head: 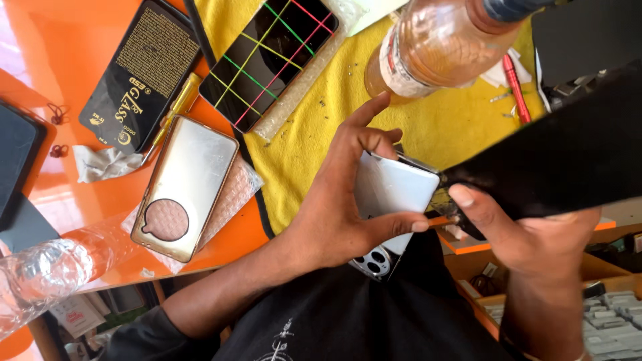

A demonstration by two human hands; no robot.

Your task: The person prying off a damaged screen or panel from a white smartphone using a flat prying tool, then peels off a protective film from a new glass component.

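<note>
- One silver-white smartphone point(391, 194), a smooth glossy slab with rounded corners, is held back-up above the person's lap, at the edge of a yellow cloth point(428, 127); its cluster of round camera lenses points toward the person's body.
- The left hand point(341, 200) wraps around the phone, fingers curled along its far edge and thumb pressed on the near edge, index finger lifted straight.
- The right hand point(515, 234) pinches the phone's upper corner, thumb on top; it also grips a thin orange tool point(441, 219) at the phone's edge, and a wide black strip point(568, 160) crosses over its fingers.
- One second phone point(271, 57) lies screen-up on the cloth, its dark glass showing a grid of green, yellow and red lines.
- One gold-rimmed mirrored phone case point(184, 187) with a round cut-out rests on a piece of bubble wrap point(234, 194) on the orange table point(60, 60).
- One black flat box point(140, 73) with gold print lies beside it.
- Two clear plastic bottles: one holding amber liquid point(435, 47) on the cloth, one crinkled point(40, 274) at the table's near edge.
- One red pen point(516, 87) lies by the first bottle.
</note>
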